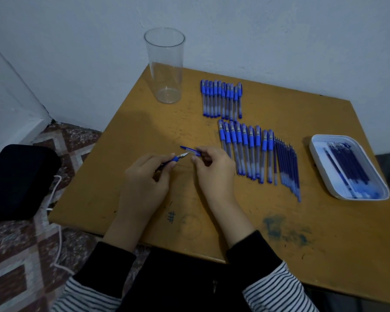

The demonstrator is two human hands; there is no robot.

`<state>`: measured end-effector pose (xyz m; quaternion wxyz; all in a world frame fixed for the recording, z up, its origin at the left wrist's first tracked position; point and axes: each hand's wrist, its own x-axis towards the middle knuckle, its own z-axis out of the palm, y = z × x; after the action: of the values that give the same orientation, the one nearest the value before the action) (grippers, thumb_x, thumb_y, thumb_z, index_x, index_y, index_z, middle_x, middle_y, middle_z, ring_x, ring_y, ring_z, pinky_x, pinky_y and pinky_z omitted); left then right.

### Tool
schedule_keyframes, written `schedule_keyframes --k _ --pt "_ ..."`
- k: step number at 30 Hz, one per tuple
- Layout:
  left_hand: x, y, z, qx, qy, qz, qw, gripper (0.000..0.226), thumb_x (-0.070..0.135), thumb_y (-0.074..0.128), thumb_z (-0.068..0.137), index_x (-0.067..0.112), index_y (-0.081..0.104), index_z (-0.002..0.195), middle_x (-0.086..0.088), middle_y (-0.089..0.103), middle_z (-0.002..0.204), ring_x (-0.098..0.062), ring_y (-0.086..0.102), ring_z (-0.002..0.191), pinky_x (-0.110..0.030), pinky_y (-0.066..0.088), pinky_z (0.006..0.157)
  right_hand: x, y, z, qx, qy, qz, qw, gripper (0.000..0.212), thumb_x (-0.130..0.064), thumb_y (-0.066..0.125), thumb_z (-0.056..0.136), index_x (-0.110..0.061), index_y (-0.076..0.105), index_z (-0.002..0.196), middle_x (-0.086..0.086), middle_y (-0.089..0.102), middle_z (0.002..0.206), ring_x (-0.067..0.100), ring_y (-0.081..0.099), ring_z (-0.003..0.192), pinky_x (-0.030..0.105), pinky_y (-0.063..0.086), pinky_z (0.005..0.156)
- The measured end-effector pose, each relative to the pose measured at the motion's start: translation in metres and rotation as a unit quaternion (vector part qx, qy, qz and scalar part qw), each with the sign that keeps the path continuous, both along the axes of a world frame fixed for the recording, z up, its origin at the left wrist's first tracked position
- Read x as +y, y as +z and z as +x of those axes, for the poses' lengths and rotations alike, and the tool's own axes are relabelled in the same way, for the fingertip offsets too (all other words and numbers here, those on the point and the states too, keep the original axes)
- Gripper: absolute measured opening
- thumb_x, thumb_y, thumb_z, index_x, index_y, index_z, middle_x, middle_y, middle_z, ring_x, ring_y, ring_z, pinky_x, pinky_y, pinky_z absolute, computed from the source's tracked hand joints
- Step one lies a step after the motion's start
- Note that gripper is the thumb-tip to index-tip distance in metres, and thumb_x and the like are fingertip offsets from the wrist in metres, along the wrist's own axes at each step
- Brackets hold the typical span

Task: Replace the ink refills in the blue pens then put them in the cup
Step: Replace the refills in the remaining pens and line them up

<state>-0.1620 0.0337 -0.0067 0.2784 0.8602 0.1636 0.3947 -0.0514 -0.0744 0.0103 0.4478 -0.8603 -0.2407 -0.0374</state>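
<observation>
Blue pens lie in two rows on the brown wooden desk [279, 221]: a far row [222, 99] near the back edge and a nearer row [245, 149] toward the middle. Loose refills [287, 165] lie just beside the nearer row, and more refills fill a white tray [315, 154] at the right edge. An upright clear cup [166, 66] stands at the far left corner. The left hand [144, 176] is closed around an uncapped pen [175, 159], its metal tip pointing right. The right hand [214, 170] pinches a blue cap [189, 150] between its fingertips, close to the tip.
</observation>
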Motion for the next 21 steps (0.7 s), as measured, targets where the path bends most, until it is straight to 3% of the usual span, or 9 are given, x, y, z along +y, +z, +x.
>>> schedule_keyframes --k 8,13,21 --pt "0.000 0.002 0.000 0.000 0.017 -0.017 1.000 0.014 0.008 0.074 0.090 0.008 0.077 0.104 0.000 0.073 0.097 -0.009 0.066 0.085 -0.022 0.054 0.074 -0.001 0.000 0.002 0.025 0.019 0.066 0.997 0.011 -0.011 0.072 0.087 -0.013 0.076 0.098 -0.005 0.071 0.091 0.001 0.061 0.085 0.004 0.043 0.076" --pt "-0.003 0.008 -0.002 0.005 0.018 -0.014 1.000 0.014 0.006 0.075 0.089 0.006 0.077 0.103 0.001 0.072 0.096 0.000 0.061 0.088 -0.007 0.047 0.078 -0.013 0.006 0.006 0.130 0.053 0.155 0.978 0.014 -0.010 0.068 0.090 -0.016 0.074 0.102 -0.008 0.069 0.092 0.001 0.062 0.086 0.011 0.048 0.076" --pt "-0.002 0.008 -0.003 0.002 0.009 -0.006 1.000 0.015 0.006 0.074 0.089 0.008 0.077 0.104 0.000 0.073 0.094 -0.005 0.063 0.083 -0.018 0.052 0.071 -0.015 0.007 0.007 0.127 0.093 0.180 0.971 0.023 -0.002 0.063 0.092 -0.022 0.072 0.099 -0.009 0.070 0.097 0.005 0.064 0.096 0.021 0.052 0.086"
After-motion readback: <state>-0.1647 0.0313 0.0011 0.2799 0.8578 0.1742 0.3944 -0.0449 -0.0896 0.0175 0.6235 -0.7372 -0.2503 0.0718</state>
